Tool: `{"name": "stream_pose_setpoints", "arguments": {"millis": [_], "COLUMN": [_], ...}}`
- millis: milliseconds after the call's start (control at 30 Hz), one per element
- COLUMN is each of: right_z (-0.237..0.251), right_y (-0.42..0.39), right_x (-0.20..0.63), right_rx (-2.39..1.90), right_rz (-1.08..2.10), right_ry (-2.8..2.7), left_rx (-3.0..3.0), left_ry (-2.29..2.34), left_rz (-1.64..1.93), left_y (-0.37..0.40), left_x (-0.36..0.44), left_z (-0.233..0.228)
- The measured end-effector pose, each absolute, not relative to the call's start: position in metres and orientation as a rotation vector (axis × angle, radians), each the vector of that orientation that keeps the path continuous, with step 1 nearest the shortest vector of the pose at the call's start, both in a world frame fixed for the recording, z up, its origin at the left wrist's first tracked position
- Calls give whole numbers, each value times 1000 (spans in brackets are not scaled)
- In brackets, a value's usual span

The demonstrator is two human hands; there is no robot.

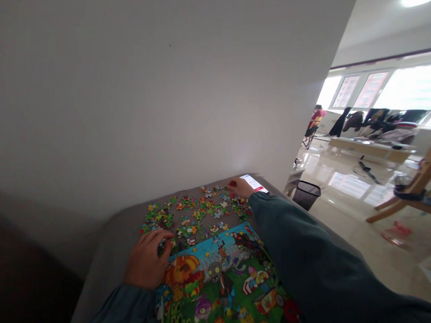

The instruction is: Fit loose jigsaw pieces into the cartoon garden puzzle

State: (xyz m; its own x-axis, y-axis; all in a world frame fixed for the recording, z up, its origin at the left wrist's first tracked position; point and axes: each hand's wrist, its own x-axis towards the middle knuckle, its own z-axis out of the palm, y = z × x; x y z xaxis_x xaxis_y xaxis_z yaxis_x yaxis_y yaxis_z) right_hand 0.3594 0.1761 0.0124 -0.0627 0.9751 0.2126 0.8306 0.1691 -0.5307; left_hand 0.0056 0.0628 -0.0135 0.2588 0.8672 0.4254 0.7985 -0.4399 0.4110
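A colourful cartoon jigsaw picture (219, 279) with a blue top band lies on the grey cloth nearest me. Beyond it spread many loose puzzle pieces (199, 209), mostly green, orange and light blue. My left hand (146, 260) rests by the picture's upper left corner, fingers curved and thumb apart, with nothing visible between them. Stretched to the far edge of the loose pieces, my right hand (241, 187) has its fingertips bent together at the pieces. Whatever may be between those fingertips is too small to make out. My right sleeve covers part of the picture's right side.
Beside my right hand lies a phone (254, 183) with a lit screen. A plain wall (164, 111) rises behind the grey-covered surface (109, 250). To the right, on the floor, are a dark waste bin (306, 194) and a wooden chair (414, 187).
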Motion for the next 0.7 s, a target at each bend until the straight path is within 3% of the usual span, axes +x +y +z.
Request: {"name": "stream_pose_setpoints", "arguments": {"millis": [133, 233, 333, 700], "right_z": [21, 22, 21, 8], "right_y": [124, 70, 26, -18], "right_x": [335, 317, 305, 282], "right_rx": [-1501, -1029, -932, -995], "right_rz": [607, 1165, 1394, 1375], "right_ry": [-1857, -1582, -1446, -1648], "left_rx": [2246, 1994, 1800, 1860], "left_ry": [1537, 1435, 1295, 1220], "left_rz": [955, 943, 911, 673], "left_y": [51, 29, 5, -11], "left_x": [15, 30, 48, 71], "left_z": [-1, 16, 28, 31]}}
